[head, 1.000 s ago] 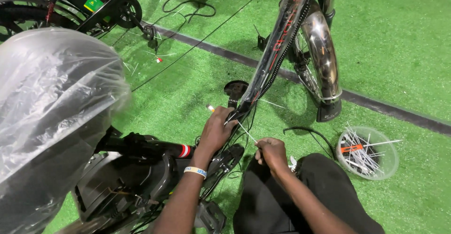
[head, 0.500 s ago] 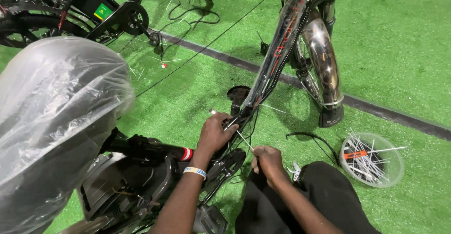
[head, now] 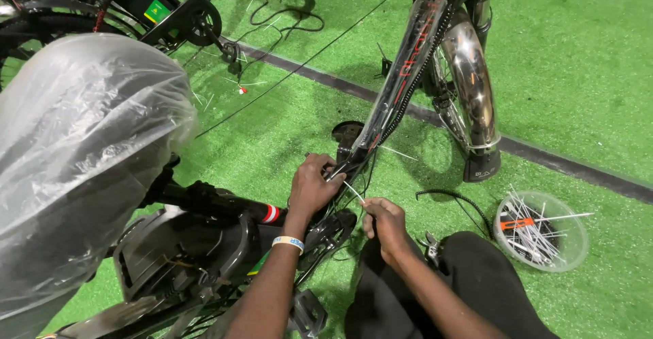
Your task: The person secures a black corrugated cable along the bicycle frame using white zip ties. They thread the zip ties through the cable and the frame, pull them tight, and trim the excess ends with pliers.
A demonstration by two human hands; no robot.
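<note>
Left hand [head: 314, 188] is closed round the lower end of the bike frame [head: 401, 84], right where the downtube meets the bottom bracket; fingers curled tight on frame + the cable run there. White wristband [head: 288, 243] on that wrist. Right hand [head: 385, 222] sits just beside and below, fingers pinched narrow on the free end of a white zip tie [head: 353, 191]. Tie runs taut, diagonally, from left hand's grip down to the right hand's pinch. So tie is between both hands, at the frame's low end, w/ its other end hidden under the left fingers.

Frame slants up and right to the fork; chrome mudguard [head: 475, 94] just right of it, over the front wheel. Black coiled cable follows the downtube. Loose black cable [head: 457, 199] lies on the green turf [head: 564, 74] right of the right hand. Further right, a clear round tub [head: 575, 238] holds a bunch of white ties plus an orange-handled tool; well apart from the hands. Person's black-trousered leg [head: 469, 284] fills the lower right.

Left side: saddle wrapped in clear plastic [head: 75, 155], close to the camera, blocking much of the rear. Below it, black bike parts + a pedal [head: 309, 312]. Second bike [head: 156, 6] at top left. Dark strip crosses the turf diagonally behind the frame.
</note>
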